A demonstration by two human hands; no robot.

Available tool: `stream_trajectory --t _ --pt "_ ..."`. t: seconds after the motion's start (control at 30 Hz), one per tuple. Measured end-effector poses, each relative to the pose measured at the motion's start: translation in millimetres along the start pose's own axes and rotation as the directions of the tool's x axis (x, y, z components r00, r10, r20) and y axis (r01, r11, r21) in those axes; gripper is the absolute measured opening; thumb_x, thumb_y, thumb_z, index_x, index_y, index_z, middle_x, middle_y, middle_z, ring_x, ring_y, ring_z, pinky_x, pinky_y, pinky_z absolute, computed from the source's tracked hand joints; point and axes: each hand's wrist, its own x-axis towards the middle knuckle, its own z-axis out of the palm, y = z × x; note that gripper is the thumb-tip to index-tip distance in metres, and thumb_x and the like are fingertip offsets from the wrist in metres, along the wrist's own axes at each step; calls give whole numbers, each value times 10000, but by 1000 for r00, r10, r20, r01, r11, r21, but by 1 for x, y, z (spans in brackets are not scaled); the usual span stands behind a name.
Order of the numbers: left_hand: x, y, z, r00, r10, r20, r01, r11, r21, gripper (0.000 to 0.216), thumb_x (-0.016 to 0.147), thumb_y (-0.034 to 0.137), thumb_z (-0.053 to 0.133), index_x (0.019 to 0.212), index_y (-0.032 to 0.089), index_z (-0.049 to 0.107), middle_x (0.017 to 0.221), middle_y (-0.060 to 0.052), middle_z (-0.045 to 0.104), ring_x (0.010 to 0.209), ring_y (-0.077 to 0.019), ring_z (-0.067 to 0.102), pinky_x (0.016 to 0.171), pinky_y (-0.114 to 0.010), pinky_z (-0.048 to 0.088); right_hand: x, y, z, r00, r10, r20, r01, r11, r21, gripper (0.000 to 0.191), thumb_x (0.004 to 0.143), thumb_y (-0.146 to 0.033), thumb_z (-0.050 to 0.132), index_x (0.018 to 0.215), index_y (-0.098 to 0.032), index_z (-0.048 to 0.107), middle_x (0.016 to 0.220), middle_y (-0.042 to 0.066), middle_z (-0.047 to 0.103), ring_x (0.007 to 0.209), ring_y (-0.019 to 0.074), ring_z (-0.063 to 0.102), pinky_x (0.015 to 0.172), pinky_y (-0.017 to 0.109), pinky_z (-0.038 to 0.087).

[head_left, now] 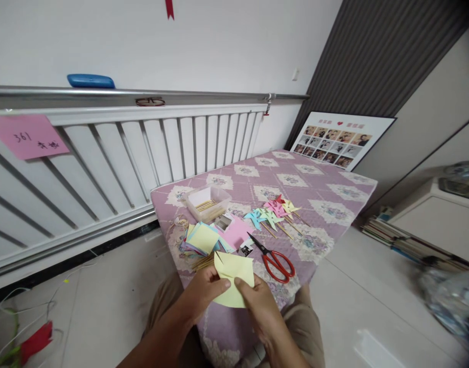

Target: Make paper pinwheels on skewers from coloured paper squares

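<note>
A pale yellow sheet of paper (pixel 234 266) with slits cut in from its corners is held between both hands, over the near end of the table. My left hand (pixel 206 289) pinches its left side, thumb on top. My right hand (pixel 259 301) grips the right side, its thumb pressing near the middle. Beyond it lie red-handled scissors (pixel 279 265), blades pointing up and left. A stack of coloured paper (pixel 202 238) sits to the left, with thin wooden sticks (pixel 204 262) partly hidden under it. Several paper pinwheels on sticks (pixel 272 217) lie farther right.
A clear plastic box (pixel 224 196) of wooden sticks stands behind the paper stack on the purple floral tablecloth (pixel 257 174). A white radiator (pixel 188 145) runs along the wall. A photo board (pixel 342 140) leans at the far end. Books (pixel 388 237) are piled at right.
</note>
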Motion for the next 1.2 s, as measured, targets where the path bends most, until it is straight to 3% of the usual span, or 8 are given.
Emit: stream_trajectory --t 0.67,0.8,0.93,1.07,1.2 --pt "6 3 6 987 -42 -152 69 982 178 293 698 280 647 956 153 699 818 -40 728 716 -183 623 692 -284 456 -3 -3 1 999 -7 51 6 1000 14 407 658 -419 762 962 -165 670 774 52 763 648 230 683 625 322 504" --pt "7 5 5 987 -66 -149 87 986 141 277 707 268 636 950 147 691 769 -37 715 640 -160 601 643 -272 447 -4 -9 -2 990 -100 100 99 995 13 479 708 -407 744 1094 -215 536 855 39 734 704 214 676 642 315 510" --pt "9 6 3 979 -93 -181 113 988 105 288 695 280 650 936 126 683 760 -52 706 632 -158 591 628 -275 446 -7 -13 -8 950 -280 140 291 955 -62 645 761 -388 711 1275 -283 336 931 20 675 798 188 647 685 291 511" --pt "9 8 2 979 -111 -171 121 992 45 298 672 284 668 926 126 680 746 -44 697 638 -162 595 634 -279 449 -15 -16 -18 904 -367 218 418 863 -283 436 823 -361 634 1200 -258 440 1067 64 621 957 192 602 804 287 489" --pt "7 12 0 983 -115 -141 124 991 53 236 659 255 667 860 135 693 692 -10 678 585 -132 558 601 -253 422 -18 -23 -27 874 -306 377 471 722 -506 140 865 -306 552 980 -236 592 903 19 610 814 166 569 739 257 469"
